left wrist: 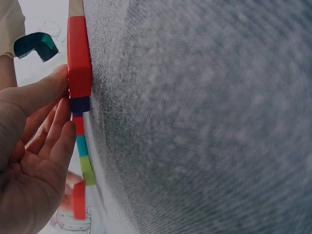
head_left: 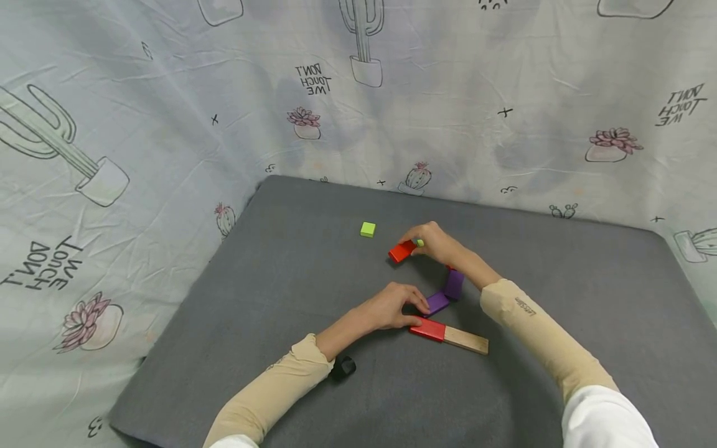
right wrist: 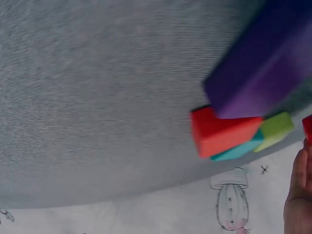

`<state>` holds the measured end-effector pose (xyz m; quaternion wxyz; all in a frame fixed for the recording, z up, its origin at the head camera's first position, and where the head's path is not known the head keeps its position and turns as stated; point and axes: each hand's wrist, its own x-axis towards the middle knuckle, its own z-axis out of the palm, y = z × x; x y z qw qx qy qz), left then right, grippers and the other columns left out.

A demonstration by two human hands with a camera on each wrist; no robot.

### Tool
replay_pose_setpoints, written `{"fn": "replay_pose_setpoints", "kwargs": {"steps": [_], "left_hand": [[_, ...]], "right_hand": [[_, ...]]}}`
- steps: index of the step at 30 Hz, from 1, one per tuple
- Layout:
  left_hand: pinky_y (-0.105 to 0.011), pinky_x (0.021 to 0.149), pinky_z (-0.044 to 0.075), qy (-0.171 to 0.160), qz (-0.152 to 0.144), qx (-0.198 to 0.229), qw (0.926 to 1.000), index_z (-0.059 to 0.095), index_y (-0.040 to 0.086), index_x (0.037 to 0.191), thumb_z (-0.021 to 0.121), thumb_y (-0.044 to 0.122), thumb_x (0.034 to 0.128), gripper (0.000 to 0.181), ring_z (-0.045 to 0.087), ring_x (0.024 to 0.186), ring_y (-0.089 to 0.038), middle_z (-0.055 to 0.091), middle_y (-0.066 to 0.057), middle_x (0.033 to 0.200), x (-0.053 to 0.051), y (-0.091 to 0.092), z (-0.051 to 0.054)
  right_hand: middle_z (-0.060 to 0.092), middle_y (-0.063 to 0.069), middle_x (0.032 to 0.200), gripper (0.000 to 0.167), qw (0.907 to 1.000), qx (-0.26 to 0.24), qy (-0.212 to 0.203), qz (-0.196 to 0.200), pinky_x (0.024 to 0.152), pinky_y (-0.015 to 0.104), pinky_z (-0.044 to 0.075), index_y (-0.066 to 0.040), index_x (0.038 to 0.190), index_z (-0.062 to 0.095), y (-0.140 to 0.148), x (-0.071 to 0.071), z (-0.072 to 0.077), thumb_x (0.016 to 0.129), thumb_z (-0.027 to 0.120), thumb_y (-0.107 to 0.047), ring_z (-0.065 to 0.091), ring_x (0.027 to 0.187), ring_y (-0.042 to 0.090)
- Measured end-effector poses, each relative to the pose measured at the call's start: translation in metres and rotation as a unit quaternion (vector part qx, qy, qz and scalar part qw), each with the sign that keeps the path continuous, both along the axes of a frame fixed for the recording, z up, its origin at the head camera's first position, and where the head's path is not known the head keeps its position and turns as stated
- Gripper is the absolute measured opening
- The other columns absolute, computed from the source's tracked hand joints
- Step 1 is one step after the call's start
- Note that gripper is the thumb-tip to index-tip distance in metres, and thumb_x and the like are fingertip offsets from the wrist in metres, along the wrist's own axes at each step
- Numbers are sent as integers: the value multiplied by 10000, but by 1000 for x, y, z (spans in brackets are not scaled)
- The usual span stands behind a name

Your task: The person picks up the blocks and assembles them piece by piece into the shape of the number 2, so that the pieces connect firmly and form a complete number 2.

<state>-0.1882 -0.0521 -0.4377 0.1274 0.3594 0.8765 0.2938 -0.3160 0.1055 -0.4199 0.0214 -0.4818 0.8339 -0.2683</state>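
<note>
My right hand (head_left: 438, 244) grips a red block (head_left: 401, 251) between thumb and fingers above the table's middle. My left hand (head_left: 389, 306) touches two neighbouring blocks with fairly straight fingers. Its thumb meets the end of a nearer red block (left wrist: 79, 58), and its fingertips reach a flat purple block (head_left: 437, 303). A plain wooden block (head_left: 467, 340) lies end to end with that nearer red one. Another purple block (head_left: 454, 284) sits at an angle beyond. In the right wrist view, a red block (right wrist: 222, 131), a teal block (right wrist: 239, 147) and a lime block (right wrist: 274, 130) continue the row.
A separate lime block (head_left: 367, 229) lies towards the back of the grey table (head_left: 302, 249). A black object (head_left: 343, 368) shows beside the left wrist. Printed cloth (head_left: 459, 118) hangs behind the table and along its left side.
</note>
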Motion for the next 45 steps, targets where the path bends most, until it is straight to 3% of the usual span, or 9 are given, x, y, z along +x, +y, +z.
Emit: {"fn": "replay_pose_setpoints", "kwargs": {"steps": [9, 22, 45], "left_hand": [[-215, 955, 431, -4, 0, 15, 10000, 752, 105, 1068, 766, 164, 828, 248, 597, 1076, -108, 675, 6, 1105, -1, 0, -1], [-211, 945, 436, 78, -98, 104, 9999, 751, 111, 1068, 773, 157, 821, 252, 602, 1069, -122, 676, -1, 1100, -2, 0, -3], [-205, 951, 429, -129, 63, 17, 9999, 754, 110, 1066, 769, 157, 824, 247, 594, 1067, -100, 679, 10, 1092, -2, 0, -3]], "right_hand": [[690, 192, 1053, 336, 9994, 127, -70, 313, 825, 468, 517, 61, 1064, 696, 4, -6, -12, 737, 772, 64, 643, 990, 340], [687, 188, 1070, 339, 9994, 244, -153, 191, 834, 470, 514, 58, 1069, 695, 6, -9, -12, 739, 773, 55, 637, 1008, 339], [689, 185, 1070, 341, 9980, 504, -334, 208, 847, 469, 510, 50, 1070, 697, 5, -14, -10, 741, 783, 30, 639, 1012, 338]]}}
